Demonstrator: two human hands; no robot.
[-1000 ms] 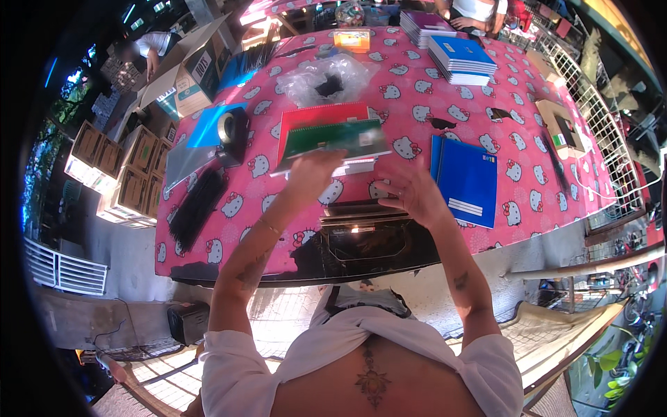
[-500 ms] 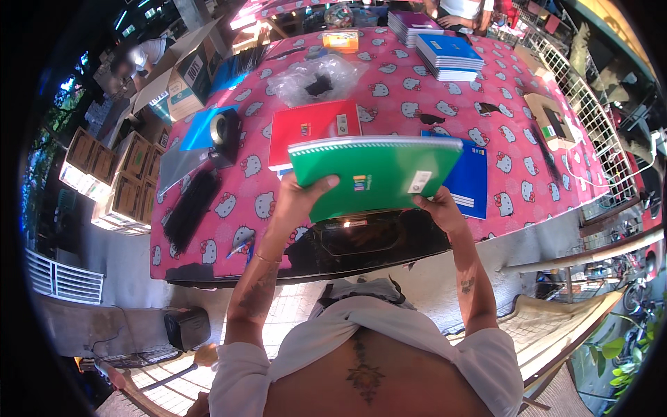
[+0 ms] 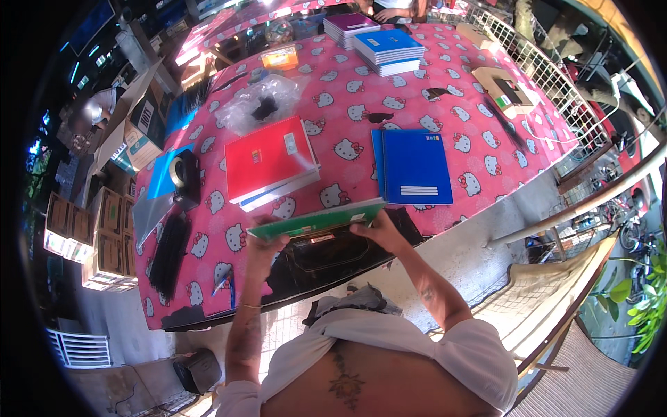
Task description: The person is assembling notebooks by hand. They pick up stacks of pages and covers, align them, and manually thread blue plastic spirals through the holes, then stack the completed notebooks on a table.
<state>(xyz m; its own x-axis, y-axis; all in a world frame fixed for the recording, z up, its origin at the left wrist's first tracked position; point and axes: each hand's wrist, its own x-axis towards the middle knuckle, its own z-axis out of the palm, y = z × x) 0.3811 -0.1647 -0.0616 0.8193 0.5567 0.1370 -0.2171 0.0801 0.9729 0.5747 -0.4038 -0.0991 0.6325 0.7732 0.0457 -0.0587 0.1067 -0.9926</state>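
Observation:
A green spiral notebook is held between both hands just above the table's near edge. It is tipped so steeply that its cover shows only as a narrow strip. My left hand is closed on its left end, thumb on the cover. At the other end, my right hand grips the near right corner. Below the notebook is a glossy black patch of the table. Beyond it, a red notebook lies on white-paged ones, and blue notebooks lie to the right.
Stacks of blue and purple notebooks stand at the far side, near another person. A clear plastic bag, a tape dispenser, black bristle-like strands and pens lie on the left. Cardboard boxes stand beside the table.
The green notebook has come down toward me and tipped from a broad face to nearly edge-on, uncovering the red and blue notebooks. Both hands keep hold. The whole view has shifted.

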